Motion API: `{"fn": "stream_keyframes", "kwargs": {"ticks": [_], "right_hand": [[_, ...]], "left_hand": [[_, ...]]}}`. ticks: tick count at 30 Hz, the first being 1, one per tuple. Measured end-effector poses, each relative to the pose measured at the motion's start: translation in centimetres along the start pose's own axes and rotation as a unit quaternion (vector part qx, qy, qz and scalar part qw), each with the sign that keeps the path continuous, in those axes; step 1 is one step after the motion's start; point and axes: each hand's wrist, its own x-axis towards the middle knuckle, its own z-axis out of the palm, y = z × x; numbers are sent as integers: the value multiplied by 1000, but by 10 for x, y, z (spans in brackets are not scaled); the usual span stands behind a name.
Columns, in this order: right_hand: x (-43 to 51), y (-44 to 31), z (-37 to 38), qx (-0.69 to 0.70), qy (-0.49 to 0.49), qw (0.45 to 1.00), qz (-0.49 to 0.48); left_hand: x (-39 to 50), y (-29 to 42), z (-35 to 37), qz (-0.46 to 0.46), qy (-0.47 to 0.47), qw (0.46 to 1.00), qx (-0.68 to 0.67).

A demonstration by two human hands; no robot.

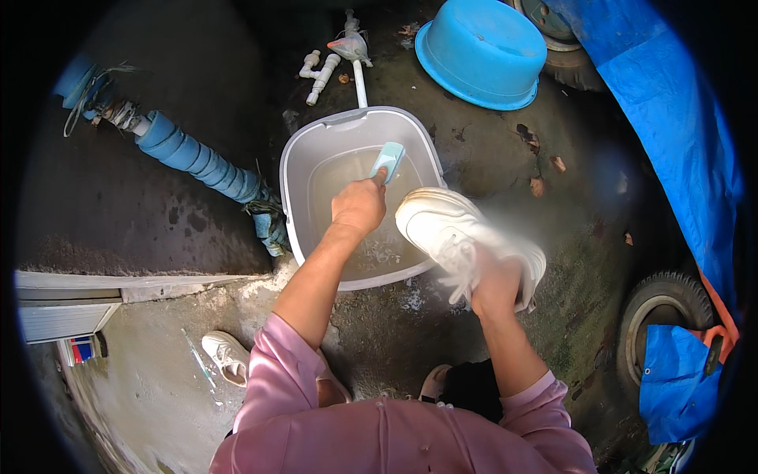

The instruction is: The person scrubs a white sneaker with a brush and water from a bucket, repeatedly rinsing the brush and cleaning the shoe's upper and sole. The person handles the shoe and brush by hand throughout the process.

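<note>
My left hand point(359, 204) is closed around a light blue scrubbing brush point(388, 159) and hangs over a grey plastic basin point(286, 195). Cloudy water point(337, 183) lies in the basin. My right hand point(498, 281) is inside the opening of a white lace-up sneaker point(441, 219), whose toe points towards the basin and reaches over its right rim. The sneaker's laces dangle loose, and its heel side looks blurred. Brush and shoe are apart. The brush's bristles cannot be seen.
An upturned blue tub point(482, 53) and white pipe fittings point(323, 77) lie beyond the basin. A wrapped blue pipe point(195, 157) runs at the left. Another white shoe point(226, 357) stands on the wet concrete. Wheels point(663, 314) and a blue tarpaulin point(657, 118) flank the right.
</note>
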Motion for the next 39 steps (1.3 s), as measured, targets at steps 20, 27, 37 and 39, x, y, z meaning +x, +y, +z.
{"fn": "stream_keyframes", "kwargs": {"ticks": [20,27,37,39], "right_hand": [[4,7,-7,-25,-87,994,-57],[-5,1,-3,-80,-112,986,-89],[3,3,-10,42,-85,995,35],[17,-4,-19,82,-87,991,62]], "left_hand": [[-122,-2,-55,227,49,970,-73],[-99,35,-24,291,121,948,-35],[-72,37,-42,172,75,982,-33],[-116,20,-49,165,52,977,-124]]}}
